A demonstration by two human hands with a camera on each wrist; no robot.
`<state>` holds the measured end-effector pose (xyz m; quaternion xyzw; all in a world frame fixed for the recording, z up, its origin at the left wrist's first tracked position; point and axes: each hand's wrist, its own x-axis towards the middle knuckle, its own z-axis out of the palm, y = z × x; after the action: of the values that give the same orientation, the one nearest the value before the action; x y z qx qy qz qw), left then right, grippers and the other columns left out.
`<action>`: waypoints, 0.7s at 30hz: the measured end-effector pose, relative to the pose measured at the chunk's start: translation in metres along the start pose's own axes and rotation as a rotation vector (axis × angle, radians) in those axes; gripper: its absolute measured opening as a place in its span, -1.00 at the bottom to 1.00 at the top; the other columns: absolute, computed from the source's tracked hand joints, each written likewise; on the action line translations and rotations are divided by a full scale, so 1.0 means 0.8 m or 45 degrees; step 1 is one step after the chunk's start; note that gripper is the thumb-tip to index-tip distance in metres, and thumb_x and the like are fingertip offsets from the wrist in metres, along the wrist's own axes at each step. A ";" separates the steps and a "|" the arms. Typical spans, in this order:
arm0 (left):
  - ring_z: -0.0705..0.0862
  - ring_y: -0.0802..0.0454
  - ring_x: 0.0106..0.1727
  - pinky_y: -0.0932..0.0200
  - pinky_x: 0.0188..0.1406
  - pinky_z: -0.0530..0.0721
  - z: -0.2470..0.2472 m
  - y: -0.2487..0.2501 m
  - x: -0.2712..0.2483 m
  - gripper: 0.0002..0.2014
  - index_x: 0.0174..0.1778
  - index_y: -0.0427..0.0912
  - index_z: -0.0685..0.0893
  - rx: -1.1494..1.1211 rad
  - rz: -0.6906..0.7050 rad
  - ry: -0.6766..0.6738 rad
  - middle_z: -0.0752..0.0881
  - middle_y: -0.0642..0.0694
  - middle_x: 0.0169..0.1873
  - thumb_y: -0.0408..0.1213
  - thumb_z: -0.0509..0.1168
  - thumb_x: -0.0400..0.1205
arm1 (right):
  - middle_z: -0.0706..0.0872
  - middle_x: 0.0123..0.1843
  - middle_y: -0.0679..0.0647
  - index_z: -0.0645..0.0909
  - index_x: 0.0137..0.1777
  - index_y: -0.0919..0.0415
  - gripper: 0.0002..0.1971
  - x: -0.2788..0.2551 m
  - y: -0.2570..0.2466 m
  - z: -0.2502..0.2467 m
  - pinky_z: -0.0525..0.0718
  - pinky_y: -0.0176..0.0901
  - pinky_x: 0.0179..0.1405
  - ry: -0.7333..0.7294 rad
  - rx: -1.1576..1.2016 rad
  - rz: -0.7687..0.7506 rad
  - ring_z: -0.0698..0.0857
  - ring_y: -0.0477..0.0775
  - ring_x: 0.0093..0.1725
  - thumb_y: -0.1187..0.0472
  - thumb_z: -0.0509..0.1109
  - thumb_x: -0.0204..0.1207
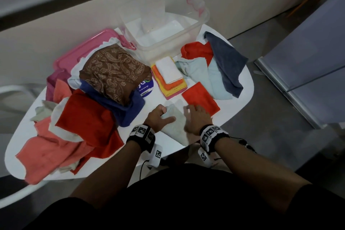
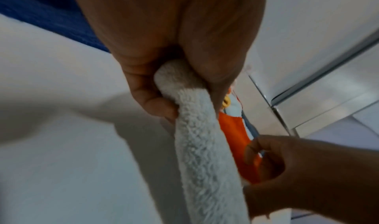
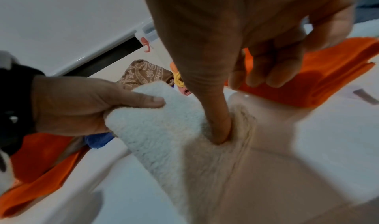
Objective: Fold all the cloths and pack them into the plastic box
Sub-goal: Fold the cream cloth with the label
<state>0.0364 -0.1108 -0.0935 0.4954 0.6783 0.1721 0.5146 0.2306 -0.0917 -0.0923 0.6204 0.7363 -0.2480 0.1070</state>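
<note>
Both hands down on pale terry cloth (image 1: 174, 120), at table edge well short of plastic box (image 1: 196, 30).
Left hand (image 1: 158, 117) pinching folded end, right hand (image 1: 196, 117) thumb pressing crease, fingers loosely curled — soft, light, floppy, probably best held at corners.

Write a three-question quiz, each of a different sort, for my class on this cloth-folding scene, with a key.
1. True or false: the clear plastic box already holds the stack of folded cloths.
2. Which cloth does the left hand grip? A) pale fluffy cloth B) brown paisley cloth C) dark grey cloth
3. Fill in: the right hand presses its ____ down on the pale cloth.

Key
1. False: the stack lies on the white table, in front of the box.
2. A
3. Thumb, as the right wrist view shows.
</note>
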 end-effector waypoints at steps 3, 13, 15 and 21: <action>0.57 0.09 -0.15 0.41 -0.23 0.51 -0.008 0.025 -0.001 -0.62 -0.19 -0.03 0.48 -0.117 0.112 -0.130 0.59 0.04 -0.25 -0.21 0.62 0.41 | 0.66 0.19 -0.09 0.48 0.39 0.03 -0.29 0.005 0.015 -0.007 0.64 -0.17 0.04 -0.163 0.516 -0.153 0.66 0.03 0.16 0.09 0.49 0.15; 0.60 0.01 -0.02 0.30 -0.10 0.51 0.017 0.125 0.044 -0.74 -0.04 -0.07 0.52 -0.170 0.180 0.091 0.63 -0.05 -0.07 -0.39 0.47 0.55 | 0.47 -0.50 0.03 0.48 -0.39 0.17 -0.85 0.010 0.091 -0.090 0.31 -0.27 -0.56 -0.244 1.295 0.217 0.40 0.06 -0.48 0.25 0.27 -0.02; 0.60 -0.01 0.05 0.26 0.02 0.47 0.032 0.139 0.059 -0.75 0.05 -0.10 0.54 -0.050 0.203 0.177 0.63 -0.05 0.00 -0.34 0.46 0.56 | 0.56 -0.38 0.11 0.55 -0.21 0.16 -0.78 0.020 0.109 -0.101 0.41 -0.24 -0.55 -0.249 1.224 0.209 0.52 0.11 -0.45 0.17 0.29 0.11; 0.63 -0.11 0.13 0.23 -0.03 0.47 0.068 0.170 0.087 -0.66 0.25 -0.15 0.55 0.067 0.103 0.300 0.63 -0.08 0.08 -0.27 0.40 0.57 | 0.73 -0.14 0.15 0.44 0.28 0.01 -0.67 0.045 0.153 -0.112 0.52 -0.25 -0.65 -0.260 0.921 0.165 0.74 0.09 -0.46 0.13 0.29 0.50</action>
<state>0.1524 -0.0055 -0.0517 0.5120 0.7178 0.2318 0.4110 0.3548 -0.0028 -0.0608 0.6356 0.5458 -0.5452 -0.0307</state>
